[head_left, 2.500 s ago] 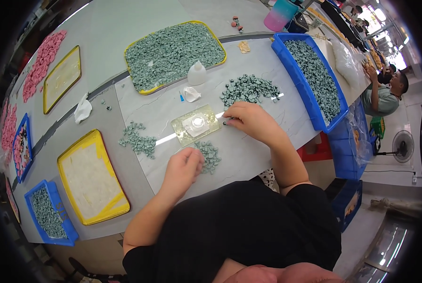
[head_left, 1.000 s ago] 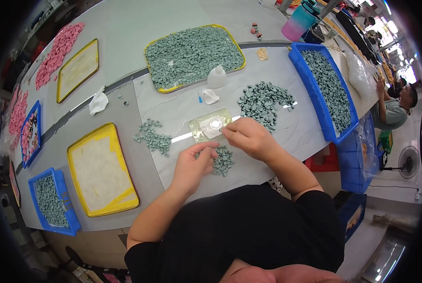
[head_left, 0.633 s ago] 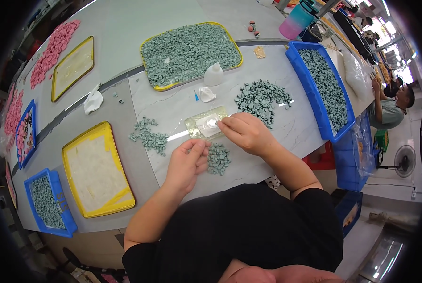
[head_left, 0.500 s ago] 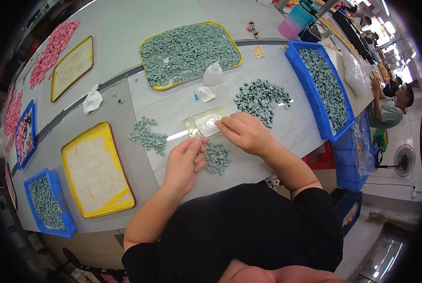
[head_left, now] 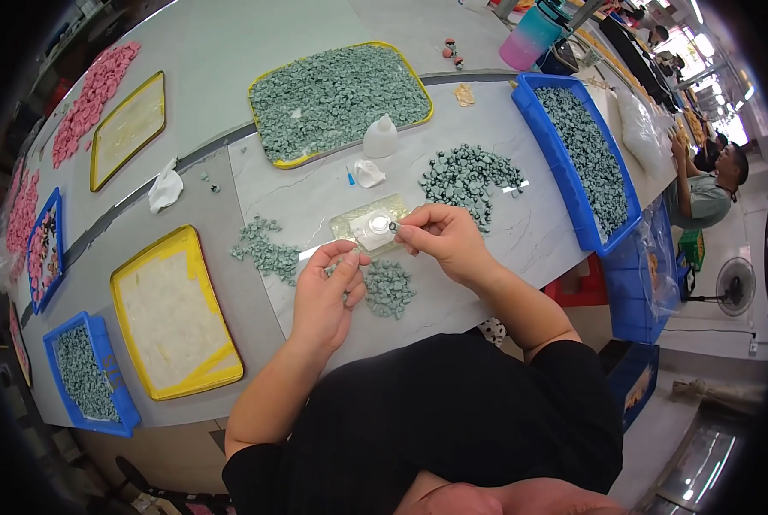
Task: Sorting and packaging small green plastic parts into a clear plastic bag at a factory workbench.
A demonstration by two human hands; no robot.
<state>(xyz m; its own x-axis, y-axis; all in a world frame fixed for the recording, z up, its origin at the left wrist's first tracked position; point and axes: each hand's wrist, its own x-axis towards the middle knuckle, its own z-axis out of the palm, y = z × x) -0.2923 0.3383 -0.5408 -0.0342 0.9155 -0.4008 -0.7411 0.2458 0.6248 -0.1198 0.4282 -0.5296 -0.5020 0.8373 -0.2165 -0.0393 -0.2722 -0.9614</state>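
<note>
My right hand [head_left: 449, 243] is pinched on a small dark green piece [head_left: 393, 227] at its fingertips. It hovers by the right end of a clear yellowish slab [head_left: 348, 226] that bears a white patch with a round blob [head_left: 379, 223]. Just left of and below the slab, my left hand [head_left: 326, 287] has thumb and forefinger pressed together; what they hold is too small to name. Close under my hands lies a heap of small grey-green pieces [head_left: 389, 290]. Another grey-green heap [head_left: 268, 249] is left of the slab, and a darker, glossier heap [head_left: 470, 176] is to its right.
Beyond the slab stand a white squeeze bottle [head_left: 380, 137], a crumpled white tissue [head_left: 369, 174] and a yellow-rimmed tray [head_left: 277, 160] full of green pieces. A blue bin [head_left: 564, 163] is at right; a yellow tray [head_left: 178, 313] and smaller blue bin [head_left: 126, 403] are at left. A co-worker [head_left: 710, 184] sits far right.
My right fingers have drawn back from the white patch, and a dark green piece now shows in them. My left hand has shifted slightly left, its fingers lifted more.
</note>
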